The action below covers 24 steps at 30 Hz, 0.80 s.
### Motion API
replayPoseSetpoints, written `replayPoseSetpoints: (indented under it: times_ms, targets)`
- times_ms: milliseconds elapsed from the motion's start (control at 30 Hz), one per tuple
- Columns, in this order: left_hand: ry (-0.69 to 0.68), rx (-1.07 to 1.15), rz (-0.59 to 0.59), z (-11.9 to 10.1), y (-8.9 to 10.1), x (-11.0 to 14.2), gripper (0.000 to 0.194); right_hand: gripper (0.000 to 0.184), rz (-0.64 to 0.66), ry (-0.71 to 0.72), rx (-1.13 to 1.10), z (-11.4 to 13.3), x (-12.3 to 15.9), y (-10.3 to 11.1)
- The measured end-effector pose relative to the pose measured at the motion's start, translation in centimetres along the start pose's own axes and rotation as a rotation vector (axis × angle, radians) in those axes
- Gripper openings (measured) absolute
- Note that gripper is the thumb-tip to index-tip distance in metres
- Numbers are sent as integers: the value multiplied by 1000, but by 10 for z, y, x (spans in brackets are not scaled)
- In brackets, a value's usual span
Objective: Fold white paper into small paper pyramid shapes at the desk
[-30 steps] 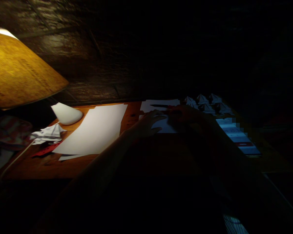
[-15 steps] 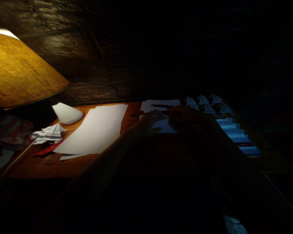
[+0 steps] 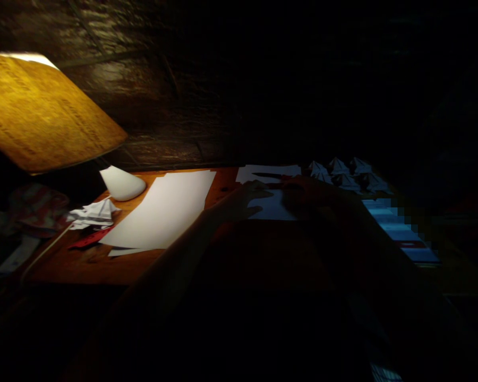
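Note:
My left hand (image 3: 247, 200) lies on a white sheet of paper (image 3: 274, 206), thumb and fingers apart. My right hand (image 3: 305, 190) is at the sheet's right side, in deep shadow. Its fingers are too dark to make out, and so is anything in them. Just behind both hands, a dark pointed blade like a knife (image 3: 267, 175) rests across other white paper (image 3: 246, 172). Part of the sheet is covered by my hands and their shadow.
A larger stack of white paper (image 3: 163, 209) lies to the left, beside a lit lamp (image 3: 56, 114). Near its base (image 3: 123, 184) are a folded paper piece (image 3: 94, 214) and a red object (image 3: 91, 239). Several folded paper shapes (image 3: 344, 172) stand right, behind a glowing phone-like screen (image 3: 396, 225).
The camera view has turned slightly left, so the lamp, papers and screen appear farther right. Both hands stay at the same sheet, with the right hand slightly shifted to the right.

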<state>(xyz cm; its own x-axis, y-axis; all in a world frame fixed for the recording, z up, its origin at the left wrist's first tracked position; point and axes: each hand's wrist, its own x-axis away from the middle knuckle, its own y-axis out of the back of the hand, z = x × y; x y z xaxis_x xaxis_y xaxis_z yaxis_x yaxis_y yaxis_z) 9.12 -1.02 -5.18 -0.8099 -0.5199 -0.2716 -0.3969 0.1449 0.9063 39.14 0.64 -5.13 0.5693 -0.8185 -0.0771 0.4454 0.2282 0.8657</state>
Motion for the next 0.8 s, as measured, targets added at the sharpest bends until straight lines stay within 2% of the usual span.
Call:
replayPoseSetpoints:
  times_ms: [500,800]
  targets:
    - [34,-96,33,-3,3,0,52,66,5,44,2,0,1,1]
    - [6,11,25,9,2,2,50,75,22,55,-42,6,2,3]
